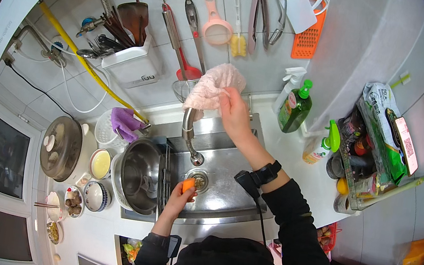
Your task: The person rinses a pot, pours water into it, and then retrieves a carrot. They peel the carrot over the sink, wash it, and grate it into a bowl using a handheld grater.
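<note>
My left hand (177, 202) is closed on a small orange piece (189, 185), which looks like a chunk of carrot. It hovers over the drain (198, 180) of the steel sink (227, 176). Higher up, my right hand (235, 115) pinches the edge of a pink cloth (213, 86). That cloth lies draped over the top of the curved metal faucet (187, 129), hiding part of it. The faucet's spout points down into the basin, close to my left hand.
Left of the basin sit a large steel bowl (135, 170), a lidded pot (63, 146) and several small bowls. Utensils hang on the tiled wall, with a white utensil holder (133, 63) beside them. A green bottle (295, 107), spray bottles and a crowded rack (352, 192) stand right.
</note>
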Motion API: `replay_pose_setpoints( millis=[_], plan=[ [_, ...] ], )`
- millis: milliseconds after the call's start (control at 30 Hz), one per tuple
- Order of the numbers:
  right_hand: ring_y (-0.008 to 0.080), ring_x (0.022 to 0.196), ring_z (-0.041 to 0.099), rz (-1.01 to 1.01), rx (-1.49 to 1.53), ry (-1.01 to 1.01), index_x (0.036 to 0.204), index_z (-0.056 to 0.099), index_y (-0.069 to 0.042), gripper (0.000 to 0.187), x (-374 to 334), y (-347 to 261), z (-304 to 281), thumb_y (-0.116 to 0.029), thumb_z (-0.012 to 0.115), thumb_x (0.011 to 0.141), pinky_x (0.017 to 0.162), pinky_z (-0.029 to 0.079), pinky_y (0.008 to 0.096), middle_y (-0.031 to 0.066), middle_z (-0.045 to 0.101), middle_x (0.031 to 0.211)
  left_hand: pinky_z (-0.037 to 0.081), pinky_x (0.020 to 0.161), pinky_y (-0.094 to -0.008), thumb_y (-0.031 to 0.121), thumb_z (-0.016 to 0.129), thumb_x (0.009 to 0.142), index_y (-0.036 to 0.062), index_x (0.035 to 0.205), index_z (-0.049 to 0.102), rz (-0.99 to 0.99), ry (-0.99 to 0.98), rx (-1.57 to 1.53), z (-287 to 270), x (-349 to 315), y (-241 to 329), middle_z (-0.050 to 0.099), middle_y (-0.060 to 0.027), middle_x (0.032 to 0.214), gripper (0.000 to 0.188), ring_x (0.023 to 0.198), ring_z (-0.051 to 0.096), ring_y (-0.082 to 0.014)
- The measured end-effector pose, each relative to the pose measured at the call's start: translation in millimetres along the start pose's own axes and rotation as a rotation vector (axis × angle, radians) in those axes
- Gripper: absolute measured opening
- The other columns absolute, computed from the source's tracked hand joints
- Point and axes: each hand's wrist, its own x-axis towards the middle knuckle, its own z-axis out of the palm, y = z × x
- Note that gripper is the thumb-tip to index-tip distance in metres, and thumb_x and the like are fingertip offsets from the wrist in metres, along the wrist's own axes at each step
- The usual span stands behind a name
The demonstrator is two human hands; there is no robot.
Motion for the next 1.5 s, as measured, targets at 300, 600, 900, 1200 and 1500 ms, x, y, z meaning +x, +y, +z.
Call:
replay_pose_setpoints(
  millis=[300,600,900,1200,1500],
  plan=[
    [0.0383,0.068,0.055,-0.116,-0.195,-0.203,0.077,0.052,0.0,0.03,26.5,-24.9,-8.9,-0.027,0.051,0.09,0.056,0.041,0.0427,0.0186,0.056,0.072,0.048,0.066,-0.0242,0.023,0.056,0.089,0.0071,0.121,0.046,0.0,-0.003,-0.022,-5.8,-4.9,-2.7,0.06,-0.0039,0.1,0.037,0.084,0.059,-0.0117],
    [0.0254,0.119,0.042,0.411,0.83,-0.448,0.139,0.027,-0.01,0.072,-11.1,-14.2,-24.5,-0.064,0.027,0.089,0.085,0.046,0.0407,0.0122,0.039,0.135,0.047,0.067,-0.023,0.023,0.055,0.09,0.0058,0.118,0.047,0.035,-0.015,-0.025,-12.2,-6.2,5.3,0.058,-0.0019,0.094,0.034,0.083,0.058,-0.01],
    [0.0288,0.123,0.038,0.565,1.033,-0.446,0.144,0.013,-0.012,0.08,-54.9,-1.1,-61.9,-0.066,0.026,0.086,0.083,0.05,0.0439,0.0122,0.028,0.143,0.047,0.069,-0.0233,0.023,0.054,0.09,0.0052,0.118,0.046,0.002,0.03,0.0,-18.0,-9.4,3.0,0.06,-0.0035,0.101,0.034,0.086,0.059,-0.0114],
    [0.0211,0.07,0.06,0.303,0.304,-0.412,0.115,0.052,-0.001,0.032,-38.6,-9.2,-17.3,-0.02,0.052,0.089,0.065,0.047,0.0328,0.0118,0.061,0.092,0.047,0.067,-0.0225,0.022,0.054,0.091,0.0062,0.121,0.046,-0.026,-0.015,0.015,1.5,-5.4,12.4,0.06,-0.0042,0.1,0.035,0.085,0.059,-0.0112],
    [0.0393,0.104,0.053,0.303,-0.164,-0.564,0.139,0.022,-0.005,0.07,-133.1,58.9,-68.9,-0.032,0.057,0.085,0.086,0.045,0.0405,0.0255,0.026,0.138,0.047,0.066,-0.0225,0.021,0.054,0.091,0.0058,0.119,0.047,-0.09,-0.065,0.127,31.7,-7.5,-2.6,0.058,-0.0032,0.099,0.033,0.083,0.057,-0.0108]
  ],
)
